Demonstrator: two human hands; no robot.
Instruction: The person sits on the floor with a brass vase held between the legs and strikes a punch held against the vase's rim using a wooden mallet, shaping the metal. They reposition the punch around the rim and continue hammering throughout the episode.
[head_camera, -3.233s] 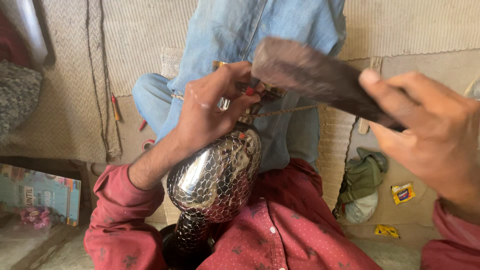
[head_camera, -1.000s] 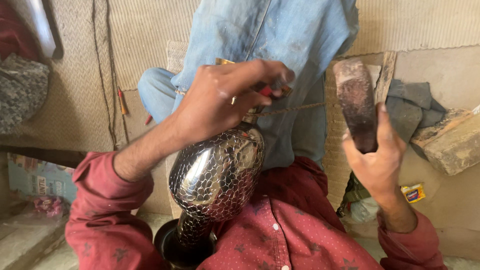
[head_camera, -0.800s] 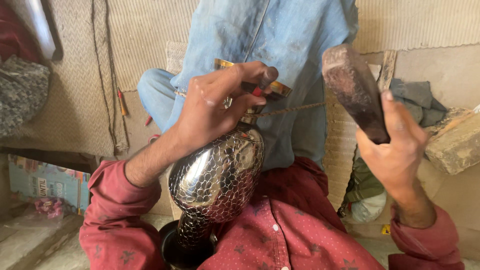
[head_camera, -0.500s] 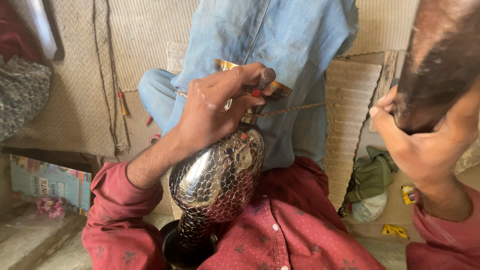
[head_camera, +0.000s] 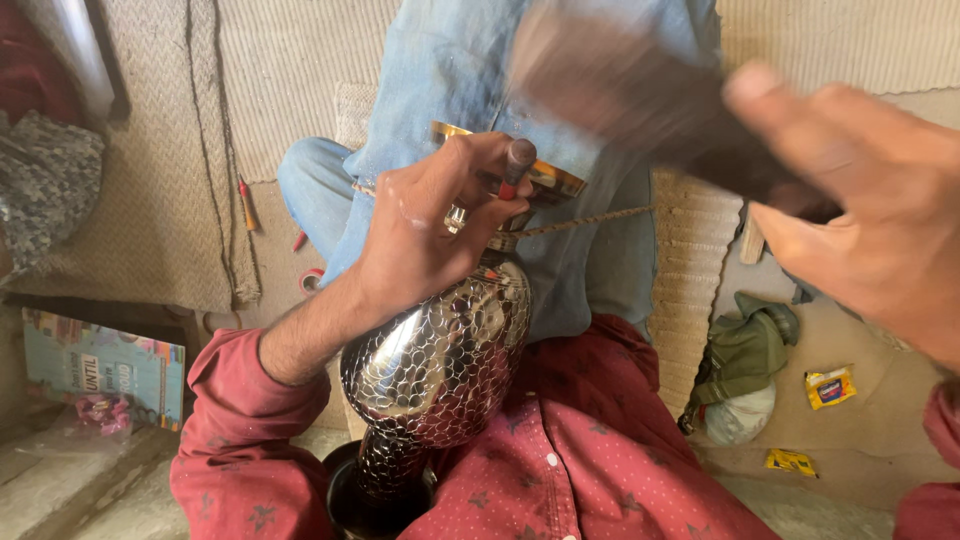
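Shiny hammered metal vase (head_camera: 440, 365) tilted across the lap, foot toward the bottom edge. At its neck, left hand (head_camera: 425, 235) closed around a small punch (head_camera: 515, 165). Above and right of the vase, right hand (head_camera: 870, 215) gripping a dark mallet (head_camera: 640, 95), smeared by motion blur. Vase rim largely hidden behind the left hand.

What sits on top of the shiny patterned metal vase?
The left hand rests on the vase neck, pinching a small punch. A brass rim shows behind it. The vase's mouth is covered by the hand.
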